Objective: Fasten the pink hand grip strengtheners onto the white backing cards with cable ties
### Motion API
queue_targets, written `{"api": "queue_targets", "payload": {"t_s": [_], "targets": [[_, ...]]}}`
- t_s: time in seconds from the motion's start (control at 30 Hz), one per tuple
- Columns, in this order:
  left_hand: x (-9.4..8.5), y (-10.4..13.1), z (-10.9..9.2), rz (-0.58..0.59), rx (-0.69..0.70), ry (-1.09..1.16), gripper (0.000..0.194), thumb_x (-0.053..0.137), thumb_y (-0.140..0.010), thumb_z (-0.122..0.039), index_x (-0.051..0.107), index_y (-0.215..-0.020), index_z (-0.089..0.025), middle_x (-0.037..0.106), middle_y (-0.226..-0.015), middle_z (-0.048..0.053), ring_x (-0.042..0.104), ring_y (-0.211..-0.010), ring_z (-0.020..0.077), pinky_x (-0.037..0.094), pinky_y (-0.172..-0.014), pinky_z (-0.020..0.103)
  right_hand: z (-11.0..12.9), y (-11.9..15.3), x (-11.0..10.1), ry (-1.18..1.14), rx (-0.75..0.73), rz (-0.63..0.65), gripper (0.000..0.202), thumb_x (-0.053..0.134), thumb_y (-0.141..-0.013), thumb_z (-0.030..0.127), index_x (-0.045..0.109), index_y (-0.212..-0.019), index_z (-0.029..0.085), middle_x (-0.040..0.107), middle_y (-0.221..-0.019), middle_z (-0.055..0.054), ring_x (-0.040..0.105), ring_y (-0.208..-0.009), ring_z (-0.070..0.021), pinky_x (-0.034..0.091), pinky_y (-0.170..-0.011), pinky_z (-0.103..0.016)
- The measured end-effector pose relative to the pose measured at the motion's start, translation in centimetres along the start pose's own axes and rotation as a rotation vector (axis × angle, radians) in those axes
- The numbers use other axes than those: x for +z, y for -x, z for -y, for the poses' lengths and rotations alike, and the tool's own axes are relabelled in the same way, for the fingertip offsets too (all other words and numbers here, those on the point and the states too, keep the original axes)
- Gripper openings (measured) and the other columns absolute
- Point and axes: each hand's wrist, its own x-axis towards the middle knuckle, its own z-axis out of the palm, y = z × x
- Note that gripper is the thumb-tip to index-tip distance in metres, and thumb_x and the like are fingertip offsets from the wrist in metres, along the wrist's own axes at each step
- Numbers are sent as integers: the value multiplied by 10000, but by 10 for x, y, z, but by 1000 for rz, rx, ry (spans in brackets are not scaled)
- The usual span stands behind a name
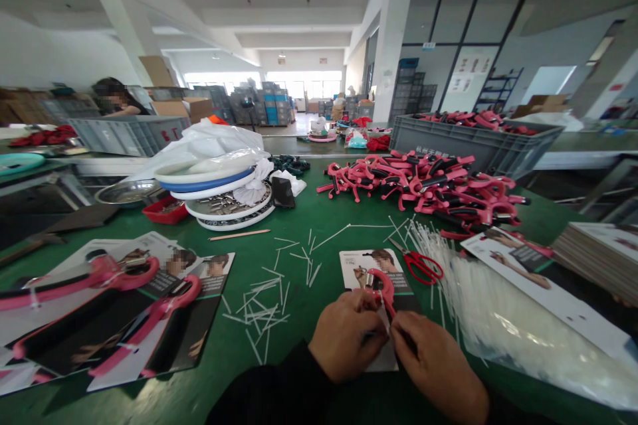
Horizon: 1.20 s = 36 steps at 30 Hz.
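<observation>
On the green table in front of me lies a printed backing card [349,264] with a pink hand grip strengthener [387,283] on it. A thin white cable tie [382,301] shows at the strengthener's pink arm, between my fingers. My left hand [349,337] is closed on the strengthener from the left, fingers curled. From the right, my right hand [434,357] pinches close beside it, seemingly on the tie; its fingertips partly hide what they hold. The lower part of the strengthener is covered by both hands.
Carded strengtheners [144,319] overlap at left. Loose cable ties [262,312] are scattered mid-table. Red-handled scissors [423,267], a bag of cable ties [523,325] and stacked cards [593,265] lie right. Behind are a strengthener pile [428,186], grey crate [468,143] and stacked trays [224,192].
</observation>
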Motion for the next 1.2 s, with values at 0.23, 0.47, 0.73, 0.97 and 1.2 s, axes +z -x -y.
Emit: {"api": "queue_targets", "payload": {"t_s": [0.23, 0.47, 0.73, 0.97, 1.2], "targets": [[5, -2, -10, 45, -61, 31, 113, 643, -703, -301, 634, -807, -259, 565, -1043, -2, 536, -951, 193, 442, -796, 312, -8, 24, 3, 176, -34, -78, 202, 360, -836, 183, 485, -679, 206, 544, -616, -23, 548, -555, -179, 361, -516, -291], [7, -5, -5, 74, 39, 137, 142, 589, -773, -342, 644, -863, -246, 595, -1023, -11, 550, -918, 150, 443, -790, 246, 0, 15, -3, 87, -77, -190, 213, 349, -862, 190, 449, -674, 211, 524, -613, -5, 525, -555, -140, 351, -522, -255], [6, -8, -22, 123, 8, -130, 112, 569, -743, -308, 643, -754, -224, 592, -958, 19, 545, -874, 202, 453, -722, 306, -15, 31, -2, 375, -181, -285, 244, 302, -844, 135, 446, -665, 217, 496, -564, -3, 503, -486, -153, 325, -496, -268], [9, -11, -26, 114, -22, 63, 241, 588, -750, -443, 629, -951, -316, 589, -1020, -22, 570, -873, 167, 453, -726, 276, -23, 39, -7, 97, -90, -191, 229, 337, -896, 201, 464, -706, 210, 541, -613, 5, 545, -550, -129, 370, -541, -241], [19, -7, -31, 79, -53, 28, 80, 560, -752, -246, 635, -763, -219, 618, -904, -3, 557, -830, 154, 423, -708, 256, -20, 34, 0, 301, -116, -318, 265, 318, -870, 167, 457, -649, 212, 502, -555, 3, 512, -496, -151, 326, -527, -274]]}}
